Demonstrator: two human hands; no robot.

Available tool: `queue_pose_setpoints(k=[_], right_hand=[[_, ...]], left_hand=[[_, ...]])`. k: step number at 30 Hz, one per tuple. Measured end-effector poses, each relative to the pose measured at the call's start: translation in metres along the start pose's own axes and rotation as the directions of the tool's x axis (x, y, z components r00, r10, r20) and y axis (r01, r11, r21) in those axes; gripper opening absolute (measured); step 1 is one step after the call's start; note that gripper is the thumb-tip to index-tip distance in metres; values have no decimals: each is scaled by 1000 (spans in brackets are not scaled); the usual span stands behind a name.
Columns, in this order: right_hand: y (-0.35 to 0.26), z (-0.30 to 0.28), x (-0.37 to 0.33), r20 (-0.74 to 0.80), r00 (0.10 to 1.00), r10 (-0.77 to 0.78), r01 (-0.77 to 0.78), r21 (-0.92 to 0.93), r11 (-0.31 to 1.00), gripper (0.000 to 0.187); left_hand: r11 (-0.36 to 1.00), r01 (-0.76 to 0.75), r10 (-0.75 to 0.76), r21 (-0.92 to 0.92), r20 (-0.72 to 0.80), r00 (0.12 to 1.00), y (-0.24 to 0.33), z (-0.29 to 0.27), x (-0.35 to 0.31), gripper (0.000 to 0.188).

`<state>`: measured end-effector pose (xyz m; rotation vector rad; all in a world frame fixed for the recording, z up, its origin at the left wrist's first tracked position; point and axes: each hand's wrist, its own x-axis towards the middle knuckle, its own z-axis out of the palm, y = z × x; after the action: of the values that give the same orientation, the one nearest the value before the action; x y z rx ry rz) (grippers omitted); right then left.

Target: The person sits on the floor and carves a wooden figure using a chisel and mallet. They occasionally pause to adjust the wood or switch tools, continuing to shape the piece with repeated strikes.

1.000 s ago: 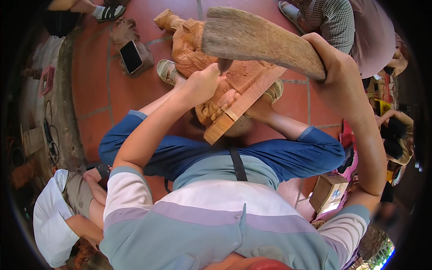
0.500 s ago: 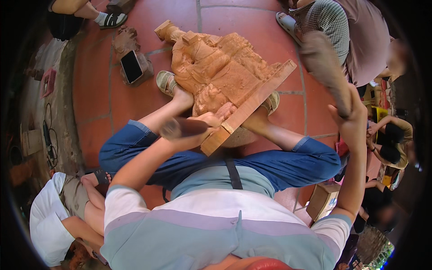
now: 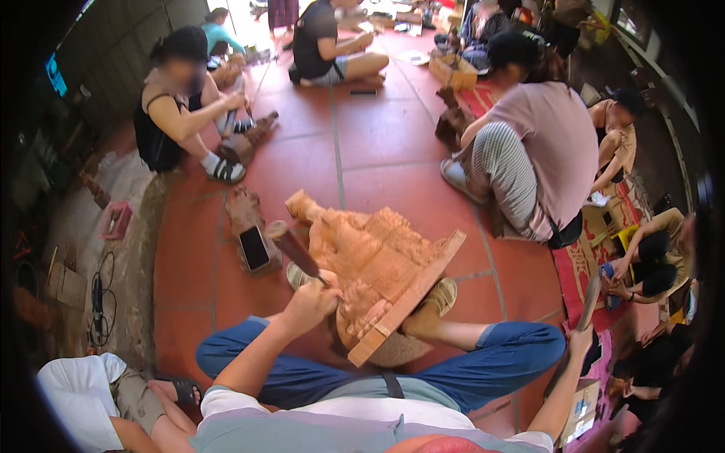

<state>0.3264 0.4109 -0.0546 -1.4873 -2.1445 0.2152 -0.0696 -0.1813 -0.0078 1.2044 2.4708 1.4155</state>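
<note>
A carved wooden figure [image 3: 377,260] lies tilted on its side between my bent legs, its flat base [image 3: 408,298] toward the lower right. My left hand [image 3: 311,303] is closed round the lower part of a chisel [image 3: 298,253]. The chisel's dark handle leans up and to the left, and its lower end meets the carving near the base. Out to the right, away from the carving, my right hand [image 3: 580,343] grips a wooden mallet [image 3: 590,302].
A phone [image 3: 254,249] rests on a brown wood piece [image 3: 243,208] left of the carving. A person in a pink top [image 3: 547,143] squats at right; another person [image 3: 177,106] sits carving at far left. A corded tool [image 3: 98,302] and pink basket [image 3: 116,220] lie along the left side.
The view has tilted up, showing more floor and people. My left hand has brought the chisel handle more upright. My right hand has swung the mallet outward, farther from the carving.
</note>
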Motion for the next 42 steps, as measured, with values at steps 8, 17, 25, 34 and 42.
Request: queue_pose_setpoints(k=[8,17,25,34,42], right_hand=[[100,125,-192,204,857,474,-461,-110,881,49],[6,145,-273,431,827,362,-343,-124,931,59],[-45,122,-196,391,912,125,-267,335,903,31],[-232,16,-56,299,720,-626,-324,943,78,44],[-261,-29,-64,271,626,-731,-437,899,-41,22]], left_hand=[[999,38,-32,-21,249,968,67,27,25,14],[922,-190,80,336,316,945,105,40,63,11],[775,-422,269,471,359,894,145,85,87,17],[712,-509,270,484,481,834,163,122,128,18],[878,-415,223,239,562,797,177,175,164,30]])
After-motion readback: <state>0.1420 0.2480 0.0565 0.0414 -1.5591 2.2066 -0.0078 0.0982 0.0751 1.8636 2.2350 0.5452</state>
